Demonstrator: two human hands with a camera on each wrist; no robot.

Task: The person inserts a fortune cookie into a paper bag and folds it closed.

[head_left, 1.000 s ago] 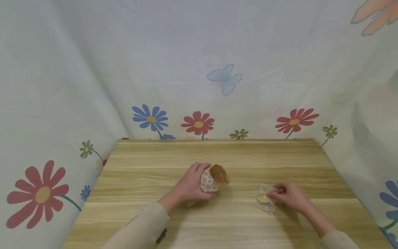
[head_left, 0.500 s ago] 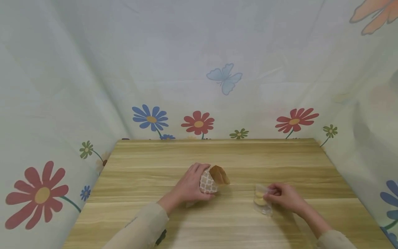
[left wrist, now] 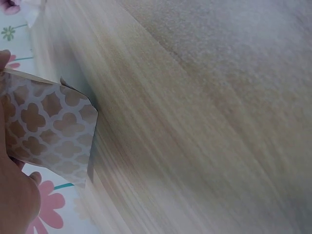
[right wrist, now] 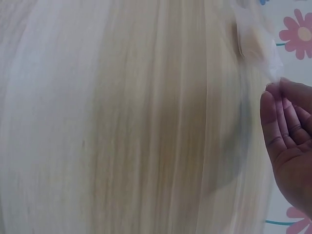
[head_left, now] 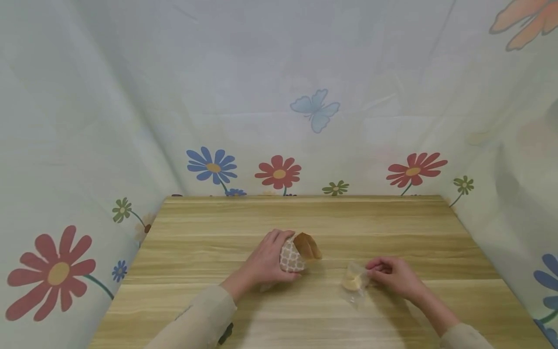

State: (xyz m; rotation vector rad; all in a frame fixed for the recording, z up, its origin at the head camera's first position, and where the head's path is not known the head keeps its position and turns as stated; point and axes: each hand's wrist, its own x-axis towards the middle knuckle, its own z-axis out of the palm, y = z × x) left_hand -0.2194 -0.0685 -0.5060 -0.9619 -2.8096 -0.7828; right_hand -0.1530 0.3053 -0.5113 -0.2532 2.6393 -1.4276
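Currently, our left hand [head_left: 265, 259] grips a patterned paper bag [head_left: 291, 257] that opens rightward; our right hand [head_left: 395, 277] pinches a clear packet [head_left: 353, 281] by its edge, between that hand and the bag, touching only the hand.

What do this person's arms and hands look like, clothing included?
The left sleeve is pale beige, with a faint dark mark too small to make out. The right sleeve, only partly in view, matches. The left hand and right hand wear no gloves.
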